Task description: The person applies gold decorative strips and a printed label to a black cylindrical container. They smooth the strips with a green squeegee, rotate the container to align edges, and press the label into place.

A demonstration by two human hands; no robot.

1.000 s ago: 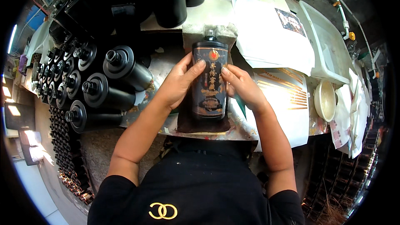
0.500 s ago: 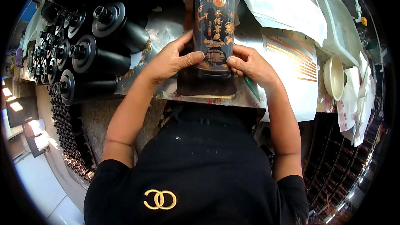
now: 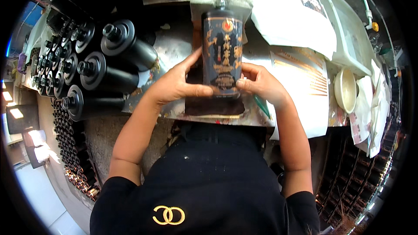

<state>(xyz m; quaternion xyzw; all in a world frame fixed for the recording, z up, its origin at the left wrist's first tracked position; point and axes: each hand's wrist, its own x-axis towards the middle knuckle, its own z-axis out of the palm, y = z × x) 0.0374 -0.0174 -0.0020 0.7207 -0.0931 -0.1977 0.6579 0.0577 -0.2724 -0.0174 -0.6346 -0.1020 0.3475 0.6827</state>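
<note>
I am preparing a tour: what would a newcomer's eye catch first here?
First comes the gold-decorated dark bottle, held at the centre between the left hand and right hand. Then come plain black bottles on the left and a white sheet with gold stripes on the right.

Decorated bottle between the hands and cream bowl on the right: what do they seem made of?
Decorated bottle: likely glass with a smooth dark coating; the neck looks see-through, the body opaque black with gold-toned decoration. Cream bowl: perhaps plastic or glazed ceramic; its smooth, pale surface leaves that open.
</note>
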